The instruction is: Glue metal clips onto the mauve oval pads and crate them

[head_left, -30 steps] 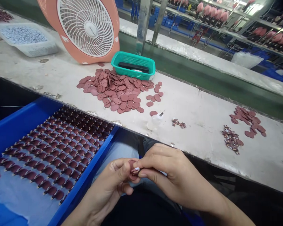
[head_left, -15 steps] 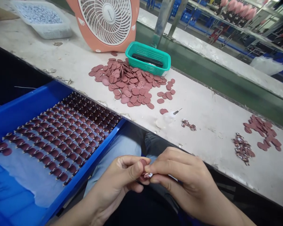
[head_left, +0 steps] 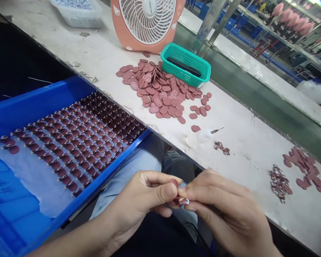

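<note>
Your left hand pinches the disc, apparently to steady it, while your right hand, thumb nearly meeting finger, grips the small part

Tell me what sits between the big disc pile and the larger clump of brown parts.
In the head view, a few loose discs, a pale needle-tipped container and a smaller clump of brown parts lie between them.

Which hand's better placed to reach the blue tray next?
Left, probably: the left grip is nearer the tray. The right grip sits farther off, nearer the bench; both pinch the piece.
</note>
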{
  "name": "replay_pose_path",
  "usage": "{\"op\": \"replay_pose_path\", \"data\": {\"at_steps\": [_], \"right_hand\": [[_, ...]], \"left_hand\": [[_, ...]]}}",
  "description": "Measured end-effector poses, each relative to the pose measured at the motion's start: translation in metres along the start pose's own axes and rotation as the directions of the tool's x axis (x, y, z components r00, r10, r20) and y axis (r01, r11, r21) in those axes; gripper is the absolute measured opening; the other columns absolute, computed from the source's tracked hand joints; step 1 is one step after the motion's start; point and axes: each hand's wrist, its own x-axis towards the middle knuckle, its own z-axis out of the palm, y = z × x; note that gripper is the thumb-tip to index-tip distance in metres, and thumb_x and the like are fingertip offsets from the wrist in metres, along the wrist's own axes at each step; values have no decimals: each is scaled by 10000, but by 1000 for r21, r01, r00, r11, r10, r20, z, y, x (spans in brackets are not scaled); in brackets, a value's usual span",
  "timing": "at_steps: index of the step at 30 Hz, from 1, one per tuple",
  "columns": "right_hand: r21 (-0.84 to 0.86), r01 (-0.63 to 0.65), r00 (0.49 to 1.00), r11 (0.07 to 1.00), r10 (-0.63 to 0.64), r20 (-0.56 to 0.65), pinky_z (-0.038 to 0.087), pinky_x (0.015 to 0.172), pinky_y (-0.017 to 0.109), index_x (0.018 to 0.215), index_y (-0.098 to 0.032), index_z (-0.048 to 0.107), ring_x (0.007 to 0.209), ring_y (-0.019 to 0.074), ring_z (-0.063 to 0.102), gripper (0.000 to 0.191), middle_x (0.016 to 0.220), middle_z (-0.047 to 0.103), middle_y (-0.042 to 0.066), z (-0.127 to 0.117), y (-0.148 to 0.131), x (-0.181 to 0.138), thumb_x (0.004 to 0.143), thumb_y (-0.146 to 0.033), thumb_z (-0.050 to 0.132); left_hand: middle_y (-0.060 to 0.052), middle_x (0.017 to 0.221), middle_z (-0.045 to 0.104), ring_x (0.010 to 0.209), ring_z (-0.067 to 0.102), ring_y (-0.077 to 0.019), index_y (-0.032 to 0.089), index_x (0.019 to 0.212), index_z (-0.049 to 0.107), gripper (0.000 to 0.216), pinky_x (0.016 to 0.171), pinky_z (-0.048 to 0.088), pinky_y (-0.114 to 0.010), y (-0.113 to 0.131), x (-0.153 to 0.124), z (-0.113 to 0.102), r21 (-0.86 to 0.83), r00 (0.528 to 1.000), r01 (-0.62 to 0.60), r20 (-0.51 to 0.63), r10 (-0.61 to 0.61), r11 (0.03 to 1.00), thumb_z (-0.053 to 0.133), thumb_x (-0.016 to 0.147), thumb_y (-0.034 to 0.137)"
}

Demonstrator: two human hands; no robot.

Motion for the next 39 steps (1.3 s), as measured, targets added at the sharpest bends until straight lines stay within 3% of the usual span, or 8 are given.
{"op": "replay_pose_path", "data": {"at_steps": [19,22,24,26,31,39], "right_hand": [[-14,-9,999,1000,10,49,558,789,210,1110,-137,684,866,109,655,208,937,707,34,1,-1,5,920,-57,659],[-20,13,999,1000,-12,43,559,824,220,1209,-153,646,932,124,651,282,1005,699,45,-1,-2,1,938,-214,696],[-37,12,1000,999,-13,-24,563,821,234,1285,-178,606,951,138,642,430,1059,682,57,-2,-1,-1,918,-374,716],[-45,-21,995,999,17,-96,563,784,236,1300,-206,600,911,136,636,470,1061,666,52,0,2,-2,903,-424,723],[4,-129,987,992,129,-94,523,658,193,1172,-204,676,700,82,589,269,885,662,-3,12,11,6,916,-268,725],[109,-228,971,967,234,-41,502,612,197,1127,-224,723,720,99,623,235,855,700,4,22,15,9,893,-209,729]], "left_hand": [[-33,749,750,669,656,-103,220,779,828,252,511,480,-108,0,-3,-6,4,999,-36,-4,36,999,871,697,454],[-35,707,730,642,652,-113,206,780,825,320,483,491,-118,3,-4,-9,9,999,-37,40,37,999,879,658,497],[-28,678,708,618,646,-117,201,787,820,351,460,502,-127,4,-3,-11,-12,999,-9,33,9,1000,888,634,509],[-21,681,689,606,640,-115,194,798,815,367,437,508,-131,3,-1,-15,-61,999,42,6,-41,997,897,622,505],[-8,673,651,579,623,-94,164,803,799,403,427,517,-125,-4,6,-23,-205,993,112,-1,-114,972,904,614,504],[-17,690,640,581,612,-101,133,769,776,383,425,542,-144,-6,7,-29,-211,992,102,-53,-115,972,912,626,461]]}}
